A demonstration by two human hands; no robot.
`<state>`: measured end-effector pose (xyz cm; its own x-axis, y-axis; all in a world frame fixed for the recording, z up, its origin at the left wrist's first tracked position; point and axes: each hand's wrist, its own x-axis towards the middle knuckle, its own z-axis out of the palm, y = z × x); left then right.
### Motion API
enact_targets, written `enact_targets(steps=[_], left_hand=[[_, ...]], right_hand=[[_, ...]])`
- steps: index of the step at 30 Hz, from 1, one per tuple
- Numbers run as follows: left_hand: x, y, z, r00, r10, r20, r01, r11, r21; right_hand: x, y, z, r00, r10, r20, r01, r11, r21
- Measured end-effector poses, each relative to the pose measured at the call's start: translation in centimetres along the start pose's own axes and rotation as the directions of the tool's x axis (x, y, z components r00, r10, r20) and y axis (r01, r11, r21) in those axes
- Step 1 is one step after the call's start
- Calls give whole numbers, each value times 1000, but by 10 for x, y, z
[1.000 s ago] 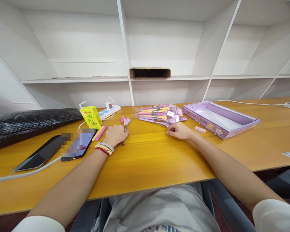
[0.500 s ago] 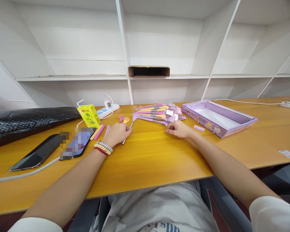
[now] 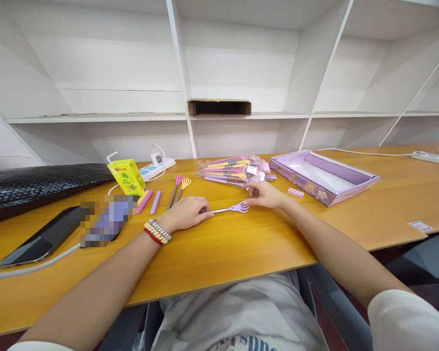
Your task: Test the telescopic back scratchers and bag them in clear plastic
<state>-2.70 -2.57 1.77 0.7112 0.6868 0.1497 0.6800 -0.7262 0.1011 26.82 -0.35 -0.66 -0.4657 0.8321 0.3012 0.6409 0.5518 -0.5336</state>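
Note:
My left hand (image 3: pixel 190 214) is closed round the metal rod of a purple back scratcher (image 3: pixel 237 208), which lies nearly level and points right. Its hand-shaped head reaches my right hand (image 3: pixel 263 195), whose curled fingers are apart; the thumb is at the head's tip, and I cannot tell if it touches. Beyond my left hand lie a pink back scratcher (image 3: pixel 178 180) and a yellow back scratcher (image 3: pixel 185 183), metal rods toward me. Left of them are a purple handle (image 3: pixel 155 203), a pink handle (image 3: pixel 145 202) and a partly hidden yellow handle (image 3: pixel 142 199).
Bagged back scratchers (image 3: pixel 227 170) are piled behind my hands. A purple display box (image 3: pixel 325 192) and a small pink label (image 3: pixel 295 192) lie right. On the left are a yellow drink carton (image 3: pixel 127 176), a power strip (image 3: pixel 157 168), a black phone (image 3: pixel 40 239) and a blurred device (image 3: pixel 109 219).
My left hand has moved right and swung the purple back scratcher from upward-pointing to nearly level, toward my right hand. My right hand's fingers have opened a little. The view has shifted slightly.

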Motion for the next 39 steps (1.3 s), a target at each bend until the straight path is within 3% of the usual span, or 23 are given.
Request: enact_targets(steps=[5, 9, 13, 18, 23, 30, 39], left_hand=[[1, 0, 2, 1000, 9, -18, -9, 1000, -12], [0, 0, 3, 1000, 18, -8, -18, 1000, -7], [1, -1, 6, 1000, 18, -12, -18, 1000, 10], [3, 1, 7, 987, -86, -132, 93, 995, 47], [2, 5, 5, 977, -182, -110, 179, 983, -44], [1, 6, 7, 985, -132, -113, 130, 991, -22], [2, 3, 7, 974, -171, -146, 175, 985, 8]], right_hand=[[-3, -10, 0, 982, -48, 181, 28, 993, 112], [-2, -9, 1, 967, -76, 243, 54, 994, 94], [-1, -8, 1, 970, -81, 228, 77, 997, 27], [0, -14, 0, 988, -55, 143, 63, 997, -48], [0, -18, 0, 997, -17, 75, 24, 995, -98], [-1, -20, -2, 992, 84, 93, -77, 995, -68], [-1, -18, -2, 999, 19, 46, -9, 978, -209]])
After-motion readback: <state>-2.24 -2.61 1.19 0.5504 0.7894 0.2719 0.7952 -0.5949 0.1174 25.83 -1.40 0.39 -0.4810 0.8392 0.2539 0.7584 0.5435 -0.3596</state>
